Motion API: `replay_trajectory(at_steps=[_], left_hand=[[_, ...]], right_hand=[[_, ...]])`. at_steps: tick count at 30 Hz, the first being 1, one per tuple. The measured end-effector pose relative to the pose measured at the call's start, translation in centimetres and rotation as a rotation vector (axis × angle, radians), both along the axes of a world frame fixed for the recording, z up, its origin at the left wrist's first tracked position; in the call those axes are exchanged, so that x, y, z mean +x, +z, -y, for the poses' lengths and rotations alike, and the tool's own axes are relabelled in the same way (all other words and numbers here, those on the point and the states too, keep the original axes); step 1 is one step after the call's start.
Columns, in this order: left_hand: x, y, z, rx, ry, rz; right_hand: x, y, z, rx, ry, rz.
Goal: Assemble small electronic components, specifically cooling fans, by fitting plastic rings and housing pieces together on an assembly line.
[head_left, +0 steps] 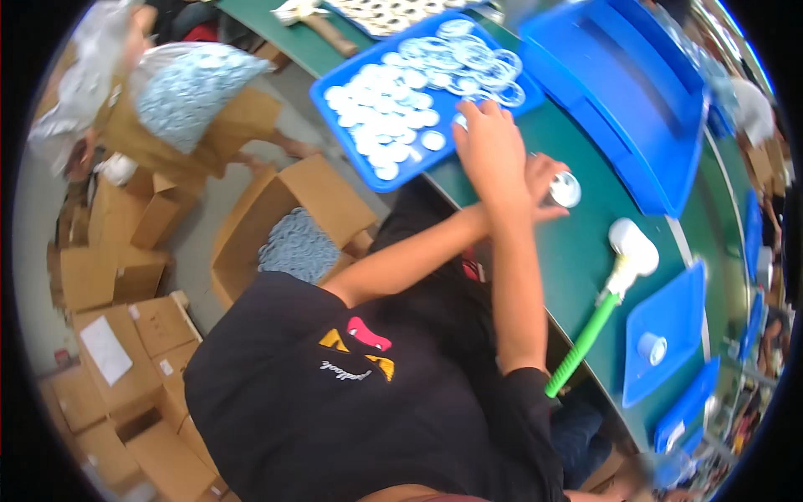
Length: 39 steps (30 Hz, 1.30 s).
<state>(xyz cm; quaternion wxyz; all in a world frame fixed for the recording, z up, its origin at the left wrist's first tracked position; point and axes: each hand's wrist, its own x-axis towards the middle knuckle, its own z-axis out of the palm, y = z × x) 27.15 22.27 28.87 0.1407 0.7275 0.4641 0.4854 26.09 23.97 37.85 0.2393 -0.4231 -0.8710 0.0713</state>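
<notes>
My left hand [544, 186] is closed on a small round white piece [565, 190] with a clear, shiny rim, just above the green table. Crossing over my left forearm, my right arm reaches forward. My right hand [492, 144] is at the near right edge of a blue tray [341, 164], fingers bent down toward its contents. A bit of white shows beside its thumb; what the fingertips hold, if anything, is hidden. In the tray lie a heap of white round discs [381, 117] and a pile of clear rings [456, 57].
To the right lie a white-headed mallet [633, 248] with a green handle, a large blue bin [623, 92] and a blue lid [669, 326] bearing a white cup [652, 347]. Another mallet [330, 33] lies behind. Left stand cardboard boxes [125, 360] and an open carton [322, 197] of blue-grey pieces.
</notes>
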Motion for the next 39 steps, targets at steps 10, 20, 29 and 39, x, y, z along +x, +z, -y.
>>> replay_trajectory(at_steps=[10, 20, 29, 39], left_hand=[[-0.8, 0.0, 0.7, -0.038, -0.003, 0.038], [-1.1, 1.1, 1.3, -0.043, -0.131, 0.234], [-1.5, 1.4, 1.1, -0.094, -0.083, 0.081], [-2.0, 1.9, 0.8, -0.177, -0.068, 0.069]], right_hand=[[-3.9, -3.3, -2.8, -0.046, -0.094, 0.299], [1.1, -1.1, -2.0, -0.021, -0.121, -0.399], [11.7, 0.8, 2.2, -0.265, -0.426, -0.767], [15.4, -1.9, 4.6, -0.449, -0.502, -1.054]])
